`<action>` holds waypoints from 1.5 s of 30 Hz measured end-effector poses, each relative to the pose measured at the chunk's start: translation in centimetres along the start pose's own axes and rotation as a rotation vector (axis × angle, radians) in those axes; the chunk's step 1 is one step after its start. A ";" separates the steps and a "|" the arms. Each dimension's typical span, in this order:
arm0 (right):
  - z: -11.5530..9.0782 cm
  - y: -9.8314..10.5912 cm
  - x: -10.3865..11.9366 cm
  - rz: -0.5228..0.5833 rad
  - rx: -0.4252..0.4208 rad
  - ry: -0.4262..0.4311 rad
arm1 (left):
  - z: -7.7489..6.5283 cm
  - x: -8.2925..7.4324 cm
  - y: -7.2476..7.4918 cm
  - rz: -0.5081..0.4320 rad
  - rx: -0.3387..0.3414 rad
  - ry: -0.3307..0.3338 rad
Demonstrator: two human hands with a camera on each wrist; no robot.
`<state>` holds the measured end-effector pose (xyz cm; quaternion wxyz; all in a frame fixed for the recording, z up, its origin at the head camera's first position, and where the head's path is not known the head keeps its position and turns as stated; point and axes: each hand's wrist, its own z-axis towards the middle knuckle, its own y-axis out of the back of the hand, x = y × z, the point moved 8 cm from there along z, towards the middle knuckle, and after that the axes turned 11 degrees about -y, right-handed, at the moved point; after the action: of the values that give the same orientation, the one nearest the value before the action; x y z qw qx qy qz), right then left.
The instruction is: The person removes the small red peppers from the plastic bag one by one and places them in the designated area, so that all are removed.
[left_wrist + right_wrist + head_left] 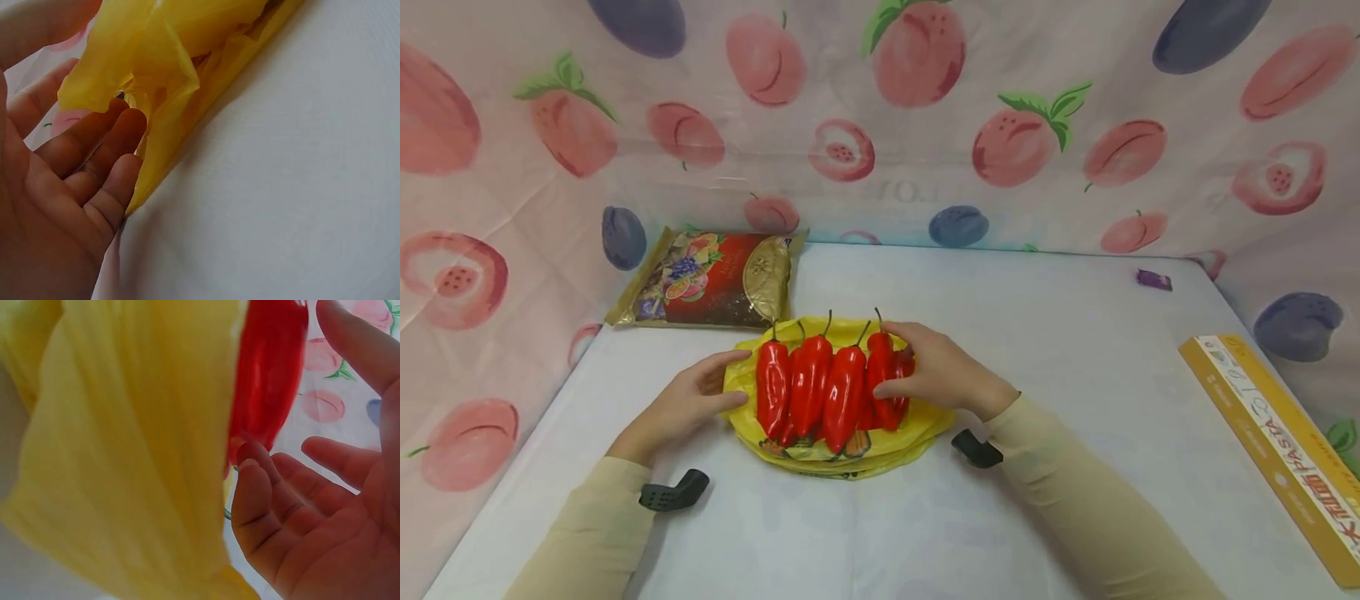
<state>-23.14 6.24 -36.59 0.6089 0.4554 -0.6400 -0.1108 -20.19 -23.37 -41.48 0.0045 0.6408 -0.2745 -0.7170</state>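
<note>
Glossy red peppers with thin dark stems lie side by side on a crinkled yellow plastic bag on the white desk. Both hands are open: left hand at the bag's edge, right hand loosely cupped at the rightmost peppers. Behind-left lies a shiny brown-and-red packet.
</note>
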 end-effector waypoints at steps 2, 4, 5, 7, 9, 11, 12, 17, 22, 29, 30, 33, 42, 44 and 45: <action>0.2 -0.2 0.0 0.005 0.009 -0.013 | 0.1 0.1 -0.1 -0.007 0.004 0.007; 0.4 -0.3 0.0 0.005 0.016 -0.023 | 0.1 0.2 -0.2 -0.004 0.002 0.021; 0.5 -0.4 0.0 0.004 0.017 -0.028 | 0.1 0.3 -0.2 -0.004 0.002 0.027; 0.6 -0.4 0.0 0.004 0.022 -0.031 | 0.1 0.4 -0.3 -0.015 -0.002 0.040; 0.7 -0.5 0.0 -0.008 0.028 -0.030 | 0.0 0.6 -0.3 -0.025 -0.005 0.053; 0.9 -0.5 0.1 -0.026 0.037 -0.026 | 0.0 0.7 -0.3 -0.034 -0.007 0.059; 1.0 -0.6 0.1 -0.036 0.043 -0.023 | 0.0 0.7 -0.4 -0.038 -0.009 0.059; 1.4 -0.8 -0.1 -0.070 0.068 -0.031 | -0.1 0.7 -0.4 -0.037 -0.009 0.051; 1.5 -0.8 -0.2 -0.071 0.076 -0.046 | 0.0 0.7 -0.4 -0.037 -0.010 0.044; 1.3 -0.7 -0.1 -0.055 0.063 -0.074 | 0.0 0.8 -0.4 -0.042 -0.011 0.039; 1.3 -0.7 -0.1 -0.055 0.060 -0.075 | 0.0 0.8 -0.4 -0.040 -0.011 0.040; 1.1 -0.6 0.1 -0.062 0.051 -0.071 | 0.0 0.9 -0.4 -0.038 -0.012 0.043; 0.6 -0.6 0.1 -0.028 0.072 -0.037 | -0.1 1.0 -0.3 -0.048 -0.022 0.050; 0.5 -0.5 0.0 -0.021 0.074 -0.041 | -0.1 1.0 -0.3 -0.044 -0.021 0.050; 0.5 -0.4 -0.1 -0.019 0.076 -0.042 | -0.1 1.0 -0.3 -0.041 -0.020 0.050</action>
<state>-23.38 5.89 -37.04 0.5766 0.4815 -0.6522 -0.1018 -20.19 -23.49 -42.48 0.0031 0.6638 -0.2539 -0.7035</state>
